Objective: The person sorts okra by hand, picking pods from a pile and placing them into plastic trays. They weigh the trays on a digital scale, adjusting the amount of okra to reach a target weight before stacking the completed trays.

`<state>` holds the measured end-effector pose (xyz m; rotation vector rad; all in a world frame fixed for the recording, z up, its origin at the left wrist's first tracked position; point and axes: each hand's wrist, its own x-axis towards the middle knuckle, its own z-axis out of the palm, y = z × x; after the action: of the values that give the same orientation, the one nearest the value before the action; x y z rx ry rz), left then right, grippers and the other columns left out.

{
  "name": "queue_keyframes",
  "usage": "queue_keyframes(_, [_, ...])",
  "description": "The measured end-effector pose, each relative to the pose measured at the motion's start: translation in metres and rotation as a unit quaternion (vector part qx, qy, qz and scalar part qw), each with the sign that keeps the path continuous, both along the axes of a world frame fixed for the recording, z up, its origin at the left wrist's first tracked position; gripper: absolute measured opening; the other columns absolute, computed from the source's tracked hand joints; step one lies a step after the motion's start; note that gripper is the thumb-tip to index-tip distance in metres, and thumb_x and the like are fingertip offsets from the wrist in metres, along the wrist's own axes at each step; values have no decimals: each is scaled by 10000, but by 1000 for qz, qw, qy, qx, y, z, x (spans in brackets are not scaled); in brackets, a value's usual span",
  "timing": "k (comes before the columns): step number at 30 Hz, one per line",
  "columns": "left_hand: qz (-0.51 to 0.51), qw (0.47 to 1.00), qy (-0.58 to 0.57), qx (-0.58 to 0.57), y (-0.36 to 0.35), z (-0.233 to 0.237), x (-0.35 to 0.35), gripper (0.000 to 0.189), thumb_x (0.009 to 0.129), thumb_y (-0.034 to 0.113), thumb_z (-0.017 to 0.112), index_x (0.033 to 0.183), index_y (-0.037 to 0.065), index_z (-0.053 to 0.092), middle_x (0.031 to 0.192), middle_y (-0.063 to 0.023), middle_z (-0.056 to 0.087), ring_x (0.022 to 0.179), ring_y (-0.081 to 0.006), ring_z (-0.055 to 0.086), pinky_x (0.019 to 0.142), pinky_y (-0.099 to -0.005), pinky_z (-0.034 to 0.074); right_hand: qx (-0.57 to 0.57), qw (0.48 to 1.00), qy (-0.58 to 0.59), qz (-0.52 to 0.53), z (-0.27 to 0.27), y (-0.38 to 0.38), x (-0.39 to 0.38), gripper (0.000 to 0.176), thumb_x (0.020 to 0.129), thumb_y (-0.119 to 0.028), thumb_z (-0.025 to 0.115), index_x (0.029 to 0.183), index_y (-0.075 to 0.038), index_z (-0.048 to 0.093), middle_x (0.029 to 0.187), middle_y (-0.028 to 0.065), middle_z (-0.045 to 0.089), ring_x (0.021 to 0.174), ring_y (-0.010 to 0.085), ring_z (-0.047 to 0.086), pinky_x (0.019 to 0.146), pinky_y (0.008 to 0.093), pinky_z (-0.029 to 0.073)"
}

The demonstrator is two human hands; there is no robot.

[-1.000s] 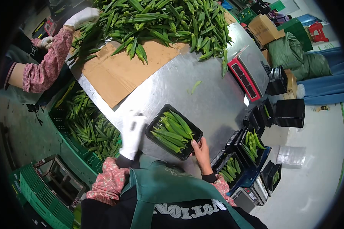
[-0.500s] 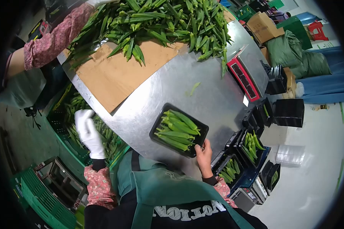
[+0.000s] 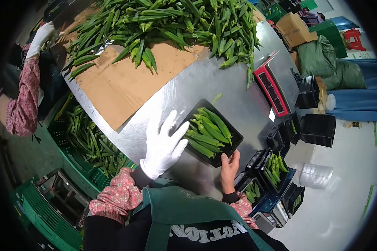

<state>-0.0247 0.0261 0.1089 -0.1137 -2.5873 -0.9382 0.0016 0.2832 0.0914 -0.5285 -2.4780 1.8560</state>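
Observation:
In my right hand [image 3: 229, 170], bare, is the lower right corner of a black tray [image 3: 236, 134], thumb over the rim. Several green okra pods [image 3: 209, 129] lie side by side in the tray. My left hand [image 3: 162, 148] wears a white glove and is open, its fingers spread right at the tray's left edge, over the metal table [image 3: 176, 100]. Farther up, a large heap of okra [image 3: 184, 25] covers part of a cardboard sheet [image 3: 113, 92].
A red-framed device [image 3: 272, 90] sits on the table's right. Stacked black trays [image 3: 276, 138] and filled trays [image 3: 275, 169] stand lower right. A green crate of okra [image 3: 67, 146] is at lower left. Another person's gloved hand [image 3: 44, 37] is at upper left.
My left hand has moved from over the green crate to the tray's left side, fingers spreading. The tray has shifted slightly up and right. The other person's arm has drawn back from the heap.

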Motion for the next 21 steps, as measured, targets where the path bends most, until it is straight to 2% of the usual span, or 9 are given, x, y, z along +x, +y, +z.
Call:
queue_keyframes(2, [-41, 998, -30, -24, 2, 0, -9, 297, 775, 243, 731, 1054, 142, 719, 1370, -138, 524, 1348, -442, 356, 1104, -541, 305, -13, 1000, 6, -4, -3, -4, 4, 300, 914, 8, 580, 1205, 8, 505, 1015, -1, 574, 879, 59, 522, 775, 202, 419])
queue_keyframes(3, [-55, 998, -24, -4, 2, -3, -11, 256, 758, 239, 744, 991, 135, 722, 1367, -137, 526, 1359, -447, 346, 1115, -564, 277, -30, 999, 12, -11, -1, -9, 7, 303, 913, 4, 585, 1205, 8, 507, 1013, -5, 573, 871, 53, 516, 763, 197, 412])
queue_keyframes(5, [-80, 996, -33, -6, 0, -6, -12, 213, 743, 229, 749, 912, 108, 703, 1362, -145, 529, 1367, -442, 342, 1117, -563, 277, -43, 999, 16, -21, 4, -13, 11, 315, 906, -11, 605, 1208, 5, 513, 997, -19, 564, 824, 32, 481, 709, 183, 378])
queue_keyframes(9, [-121, 990, -69, -33, -2, -15, -7, 198, 723, 215, 744, 807, 72, 637, 1346, -169, 537, 1384, -423, 336, 1118, -562, 281, -34, 999, 12, -17, 2, -11, 16, 315, 903, -10, 608, 1204, 7, 516, 989, -20, 562, 795, 32, 467, 691, 187, 371])
queue_keyframes(15, [-135, 989, -44, -31, -8, -13, 2, 168, 737, 141, 709, 844, 66, 603, 1343, -191, 527, 1378, -423, 357, 1109, -536, 308, -39, 999, -7, -3, 1, -9, 19, 288, 902, -3, 607, 1180, 7, 531, 995, -6, 583, 841, 44, 519, 738, 195, 415])
queue_keyframes(21, [-130, 988, -50, 71, -13, -24, 13, 122, 772, 68, 686, 860, 70, 602, 1355, -190, 511, 1367, -442, 370, 1088, -515, 343, -47, 999, -13, 23, -11, -4, 22, 258, 906, -6, 595, 1158, 12, 540, 980, 4, 598, 859, 58, 544, 773, 206, 438])
